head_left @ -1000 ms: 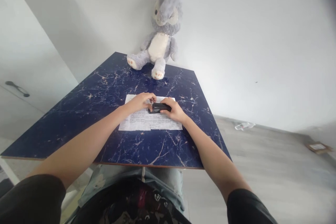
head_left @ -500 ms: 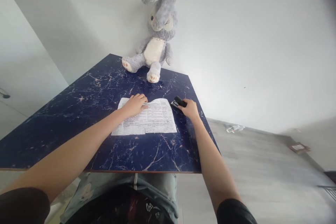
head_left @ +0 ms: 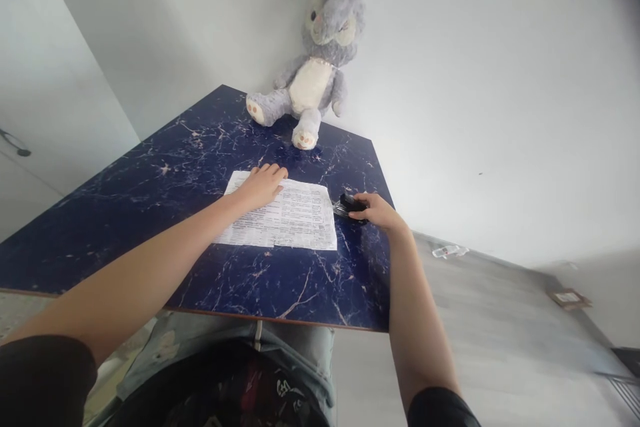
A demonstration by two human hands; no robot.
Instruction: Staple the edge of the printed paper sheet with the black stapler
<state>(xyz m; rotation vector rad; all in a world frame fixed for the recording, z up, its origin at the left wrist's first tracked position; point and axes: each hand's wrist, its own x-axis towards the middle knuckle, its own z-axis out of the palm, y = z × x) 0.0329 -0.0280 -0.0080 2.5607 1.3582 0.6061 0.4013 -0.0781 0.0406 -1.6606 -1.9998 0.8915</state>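
Observation:
Printed white paper lies on the dark blue marbled table. My left hand rests flat on its upper left part, fingers stretched toward the far edge. Just off the paper's right edge is a black stapler, its jaw end pointing left toward the sheet. My right hand grips the stapler from the right, thumb below and fingers above. Whether the stapler's tip overlaps the paper edge I cannot tell.
A grey plush rabbit sits at the table's far edge against the wall. On the floor to the right lie a clear plastic item and a brown flat box. The table's right edge runs close by my right forearm.
The far right part of the paper, raised in a curve before, now lies flatter. My right hand has moved slightly right and nearer with the stapler. The camera view has shifted.

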